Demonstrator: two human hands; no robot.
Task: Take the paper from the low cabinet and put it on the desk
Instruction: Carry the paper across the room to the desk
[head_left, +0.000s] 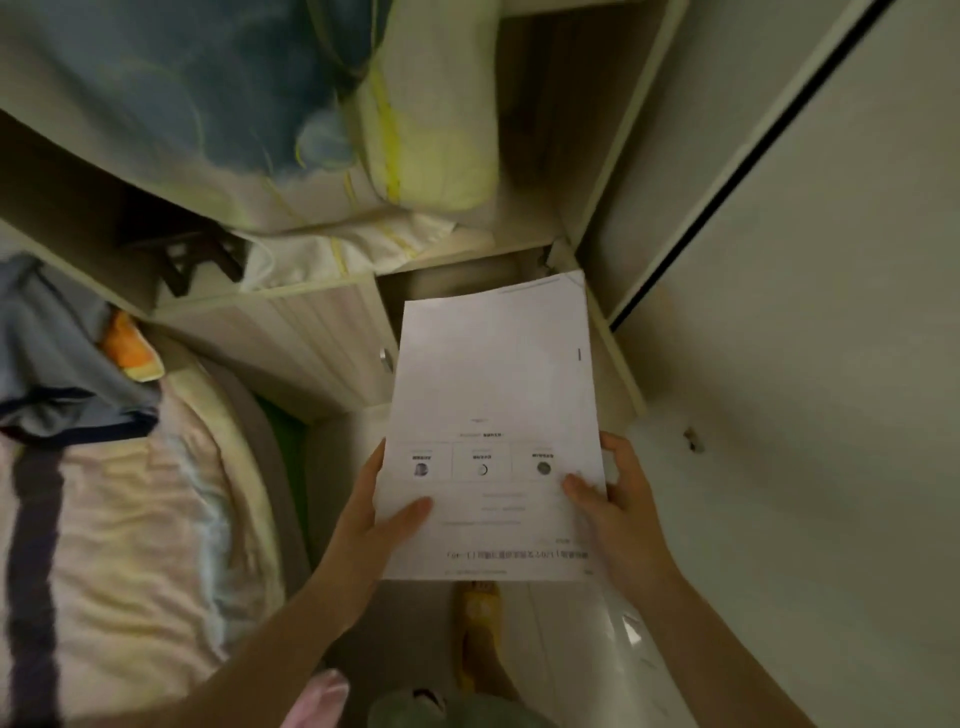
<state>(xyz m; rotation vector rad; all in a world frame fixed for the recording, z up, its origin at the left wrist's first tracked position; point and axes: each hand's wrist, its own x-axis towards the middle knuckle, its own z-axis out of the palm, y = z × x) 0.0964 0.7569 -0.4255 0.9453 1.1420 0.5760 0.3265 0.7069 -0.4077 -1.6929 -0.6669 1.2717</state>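
Above the open low cabinet (457, 280), you held the paper (493, 431) up in both hands, clear of the dark space it looked to belong in. Your left hand (374, 514) had its grip pinching the paper's near left edge, thumb on top and the other fingers hidden under the sheet. Your right hand (618, 499) pinched the near right edge the same way, thumb pressed on the printed side. The paper was in the air, touching nothing but your hands.

You seemed to be at the taking-out step, and it looked nearly done. No desk showed anywhere, so the next move called for you to turn away from the cabinet and find it. You would have needed to keep the paper flat and your hold firm but soft, because paper bends and slips easily. It may have been more than one sheet, since the far corner looked a little split, but you could not tell for sure.

Counting things: one paper or thin stack, two hands, one cabinet door (322, 343) that was shut with one small round knob (387, 358), and one bed (130, 519) to your left. Bedding (249, 104) was stuffed on the shelf above the cabinet.
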